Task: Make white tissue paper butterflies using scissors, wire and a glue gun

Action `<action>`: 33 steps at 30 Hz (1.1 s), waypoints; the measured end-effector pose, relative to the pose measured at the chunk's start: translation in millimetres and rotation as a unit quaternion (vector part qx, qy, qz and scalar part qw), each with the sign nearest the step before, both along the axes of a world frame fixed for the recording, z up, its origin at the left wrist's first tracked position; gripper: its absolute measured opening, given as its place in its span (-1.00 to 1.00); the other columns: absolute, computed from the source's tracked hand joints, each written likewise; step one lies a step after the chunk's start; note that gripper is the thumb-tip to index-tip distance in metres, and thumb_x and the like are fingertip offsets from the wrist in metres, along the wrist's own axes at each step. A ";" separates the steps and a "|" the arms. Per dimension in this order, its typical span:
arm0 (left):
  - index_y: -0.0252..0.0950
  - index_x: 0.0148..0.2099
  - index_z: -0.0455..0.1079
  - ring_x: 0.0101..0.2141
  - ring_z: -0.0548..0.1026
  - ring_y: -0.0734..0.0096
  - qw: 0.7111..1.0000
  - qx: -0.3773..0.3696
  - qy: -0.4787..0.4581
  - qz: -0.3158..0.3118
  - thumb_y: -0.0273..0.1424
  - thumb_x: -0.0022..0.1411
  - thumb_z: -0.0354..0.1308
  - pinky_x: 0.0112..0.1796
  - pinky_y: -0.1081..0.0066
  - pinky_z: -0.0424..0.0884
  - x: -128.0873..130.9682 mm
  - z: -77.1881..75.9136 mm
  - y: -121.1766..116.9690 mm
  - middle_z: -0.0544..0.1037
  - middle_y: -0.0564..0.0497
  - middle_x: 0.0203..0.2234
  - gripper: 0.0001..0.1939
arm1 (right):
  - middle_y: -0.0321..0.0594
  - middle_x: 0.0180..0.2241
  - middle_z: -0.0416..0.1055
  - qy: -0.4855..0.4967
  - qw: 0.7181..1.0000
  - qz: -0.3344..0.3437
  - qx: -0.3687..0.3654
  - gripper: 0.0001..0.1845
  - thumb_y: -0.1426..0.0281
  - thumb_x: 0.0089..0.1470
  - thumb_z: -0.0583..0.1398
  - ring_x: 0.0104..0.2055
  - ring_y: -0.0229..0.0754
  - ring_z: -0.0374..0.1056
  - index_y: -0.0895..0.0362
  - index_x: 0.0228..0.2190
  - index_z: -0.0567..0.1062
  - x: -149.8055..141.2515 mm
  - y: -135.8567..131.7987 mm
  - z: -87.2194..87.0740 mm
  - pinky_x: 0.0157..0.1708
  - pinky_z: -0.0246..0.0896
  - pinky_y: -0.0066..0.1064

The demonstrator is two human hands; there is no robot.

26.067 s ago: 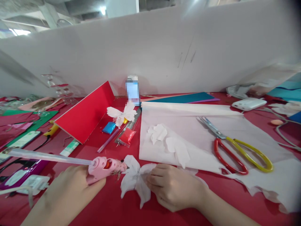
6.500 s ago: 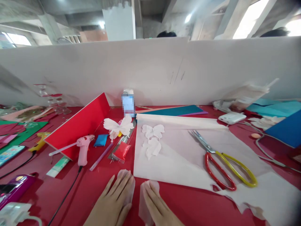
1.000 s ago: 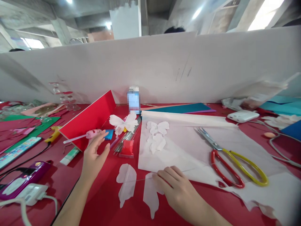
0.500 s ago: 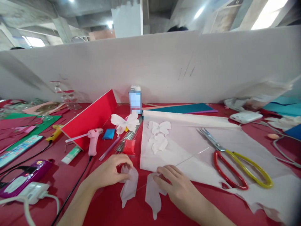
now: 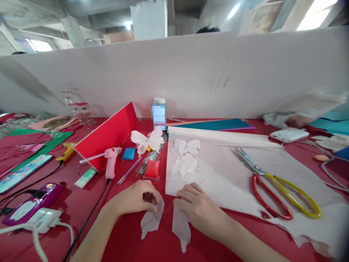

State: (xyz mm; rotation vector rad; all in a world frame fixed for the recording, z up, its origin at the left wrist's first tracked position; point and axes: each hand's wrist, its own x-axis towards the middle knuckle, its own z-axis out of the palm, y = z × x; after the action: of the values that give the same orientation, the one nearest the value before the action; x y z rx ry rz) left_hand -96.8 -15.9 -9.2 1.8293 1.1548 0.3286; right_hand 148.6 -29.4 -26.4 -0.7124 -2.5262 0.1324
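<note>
Lower centre of frame: two white paper wings are laid side by side on the red counter (image 5: pixel 131 243), a narrow gap left between them. Left paper wing (image 5: pixel 153 219) is met by the left hand (image 5: pixel 133 196); fingertips and thumb are brought together at its upper part, grip seemingly clamped there, perhaps for steadying. Right paper wing (image 5: pixel 181 225) is covered at its top by the right hand (image 5: pixel 199 205); whether pinched or merely pressed cannot be told, fingertips being hidden. A faint line is seen across the gap, too fine to identify.

Centre left: pink glue gun (image 5: pixel 110 163) is set with its nozzle raised, probably so the counter stays unsmeared. Right of centre: scissors (image 5: pixel 259 171) are rested on the white sheet (image 5: pixel 212 185), possibly as a weight. Cut-out butterfly (image 5: pixel 188 147) is placed upon it, well apart from the hands.
</note>
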 end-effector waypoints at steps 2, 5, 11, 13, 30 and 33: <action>-0.25 -0.37 0.49 -0.38 0.47 0.45 1.000 -0.001 0.002 -0.001 -0.47 -0.06 0.25 -0.30 0.48 0.38 -0.3 0.6 0.3 0.46 0.06 -0.39 -0.88 | -0.23 -0.40 0.34 0.000 1.000 -0.002 -0.002 -0.78 0.64 0.14 0.04 -0.36 -0.22 0.18 0.18 -0.39 0.43 -0.6 3.1 -5.4 -0.27 0.08 -0.35; -0.24 -0.35 0.49 -0.38 0.45 0.46 1.000 0.007 0.004 -0.006 -0.45 -0.04 0.26 -0.30 0.47 0.38 -0.7 2.1 -0.3 0.45 0.06 -0.39 -0.88 | -0.23 -0.41 0.34 0.015 1.000 -0.009 -0.003 -0.75 0.64 0.14 0.03 -0.36 -0.21 0.18 0.17 -0.38 0.46 0.7 4.9 -9.6 -0.28 0.08 -0.35; -0.24 -0.33 0.49 -0.37 0.44 0.47 1.000 0.007 -0.002 -0.012 -0.44 -0.03 0.26 -0.30 0.47 0.38 -0.1 3.0 -1.2 0.45 0.05 -0.37 -0.87 | -0.21 -0.40 0.35 0.039 0.999 -0.008 -0.022 -0.69 0.66 0.13 0.01 -0.36 -0.21 0.20 0.15 -0.31 0.49 4.0 3.9 -4.0 -0.31 0.10 -0.38; -0.25 -0.33 0.48 -0.38 0.43 0.48 1.000 0.011 -0.006 -0.010 -0.44 -0.03 0.27 -0.31 0.48 0.38 0.0 2.2 -0.8 0.44 0.05 -0.37 -0.87 | -0.21 -0.40 0.35 0.029 0.999 -0.009 -0.016 -0.70 0.65 0.13 0.01 -0.37 -0.21 0.19 0.14 -0.32 0.49 4.1 3.7 -4.3 -0.32 0.09 -0.38; -0.24 -0.35 0.47 -0.36 0.38 0.45 0.999 0.023 0.023 -0.022 -0.40 -0.14 0.35 -0.35 0.49 0.32 -1.1 -0.4 0.5 0.42 0.09 -0.42 -0.79 | -0.17 -0.40 0.35 -0.024 0.999 0.009 0.020 -0.73 0.63 0.17 0.00 -0.35 -0.18 0.23 0.19 -0.31 0.46 5.2 1.8 -12.0 -0.29 0.13 -0.34; -0.24 -0.35 0.47 -0.37 0.37 0.46 0.999 0.018 0.023 -0.024 -0.40 -0.14 0.35 -0.36 0.50 0.32 -0.4 0.3 0.3 0.41 0.09 -0.42 -0.78 | -0.16 -0.42 0.35 -0.044 0.998 0.007 0.037 -0.74 0.61 0.18 0.00 -0.37 -0.18 0.23 0.20 -0.32 0.47 5.0 0.9 -10.2 -0.32 0.14 -0.34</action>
State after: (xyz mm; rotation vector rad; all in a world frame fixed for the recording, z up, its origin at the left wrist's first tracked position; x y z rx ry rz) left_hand -97.1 -15.6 -9.0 1.9020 1.1416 0.2840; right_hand 153.5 -28.5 -36.5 -0.6862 -2.6043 0.0128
